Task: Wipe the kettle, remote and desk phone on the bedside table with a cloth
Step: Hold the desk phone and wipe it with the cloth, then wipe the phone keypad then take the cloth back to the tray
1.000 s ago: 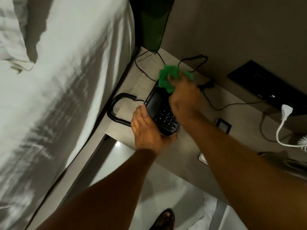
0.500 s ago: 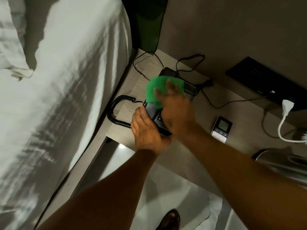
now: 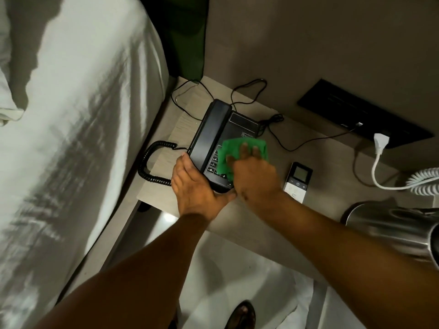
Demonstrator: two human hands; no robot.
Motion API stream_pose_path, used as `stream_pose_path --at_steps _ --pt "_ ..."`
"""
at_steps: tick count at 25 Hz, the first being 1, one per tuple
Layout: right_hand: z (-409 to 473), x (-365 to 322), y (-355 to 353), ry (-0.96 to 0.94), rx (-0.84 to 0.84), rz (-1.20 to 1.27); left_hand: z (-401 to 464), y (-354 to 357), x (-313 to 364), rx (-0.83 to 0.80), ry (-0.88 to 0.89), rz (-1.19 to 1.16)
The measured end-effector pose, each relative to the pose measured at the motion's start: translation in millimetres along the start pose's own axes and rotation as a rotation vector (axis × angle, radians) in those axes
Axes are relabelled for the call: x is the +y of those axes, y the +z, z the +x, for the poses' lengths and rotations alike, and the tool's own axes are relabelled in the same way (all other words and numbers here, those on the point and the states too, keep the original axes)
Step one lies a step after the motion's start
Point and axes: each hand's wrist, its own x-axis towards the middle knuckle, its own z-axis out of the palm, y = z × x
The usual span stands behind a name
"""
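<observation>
Both hands are working at the desk phone point(image 3: 221, 141), which is serving as the fixed mark for everything else on the bedside table point(image 3: 316, 150). On the phone's near-left corner the left hand point(image 3: 192, 186) is resting, fingers curling against the end of the handset and thumb lying along the near edge; it is bracing the phone rather than lifting it, so far as can be judged. Over the keypad the right hand point(image 3: 254, 179) is pressing a green cloth point(image 3: 240, 155) flat, fingers spread on top of the fabric, which is covering most of the keys and hanging a little past the phone's right side.

The phone's long axis is running from the near edge of the table away toward the wall, with the handset lying along its left flank and the coiled cord point(image 3: 152, 162) looping out to its left. A wiping stroke is therefore most likely travelling along that axis, away from or back toward the person.

Just right of the phone, apart from it, the remote point(image 3: 298, 181) is lying with its small screen at the far end (its axis roughly parallel to the phone's). Farther right and nearer the table's front, the steel kettle point(image 3: 389, 224) is partly passing out of frame. Both are lying on the cloth hand's side, so the right hand is the nearer one for each, and the remote is the shorter reach of the two.
</observation>
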Motion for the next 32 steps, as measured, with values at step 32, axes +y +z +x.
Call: stream_pose_path --at_steps 32 --pt "-9 -444 -186 -0.300 -0.237 0.849 -79 -406 -246 0.427 -0.569 -0.373"
